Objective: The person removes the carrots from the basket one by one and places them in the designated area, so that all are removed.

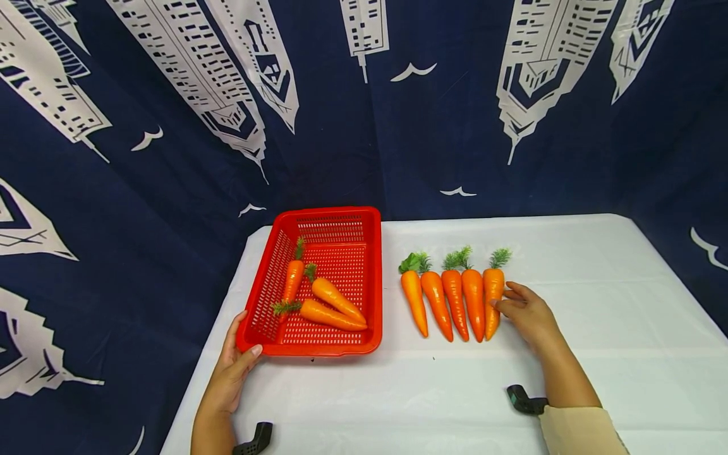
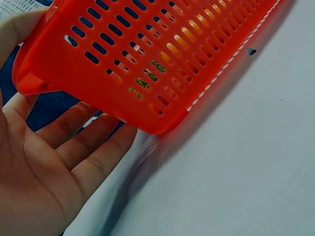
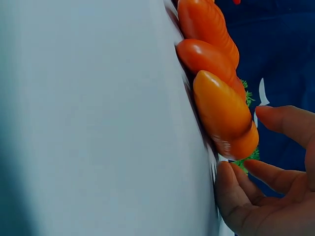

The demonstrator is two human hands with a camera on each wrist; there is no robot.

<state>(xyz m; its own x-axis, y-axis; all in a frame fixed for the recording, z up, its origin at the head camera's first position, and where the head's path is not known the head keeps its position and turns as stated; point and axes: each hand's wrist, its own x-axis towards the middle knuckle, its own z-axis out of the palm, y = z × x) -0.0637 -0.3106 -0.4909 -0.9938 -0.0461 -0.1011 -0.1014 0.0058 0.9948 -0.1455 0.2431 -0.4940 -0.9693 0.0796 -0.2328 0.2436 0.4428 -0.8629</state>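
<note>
A red plastic basket (image 1: 372, 284) with slotted walls stands on the left part of the table, holding three carrots. At its near left corner my left hand (image 1: 232, 370) grips the rim, thumb on top and fingers against the outside; in the left wrist view those fingers (image 2: 101, 162) reach under the corner. Several carrots lie side by side in a row to the right of the basket, green tops away from me. Around the rightmost carrot (image 1: 493, 287) my right hand (image 1: 531, 316) is spread, thumb by its near side. In the right wrist view the fingers (image 3: 231, 189) look slightly apart from that carrot (image 3: 224, 110).
A white cloth (image 1: 597, 303) covers the table. Behind it hangs a dark blue curtain (image 1: 330, 151) printed with white buildings and birds. The leftmost carrot (image 1: 413, 300) of the row lies a short way from the basket's right wall.
</note>
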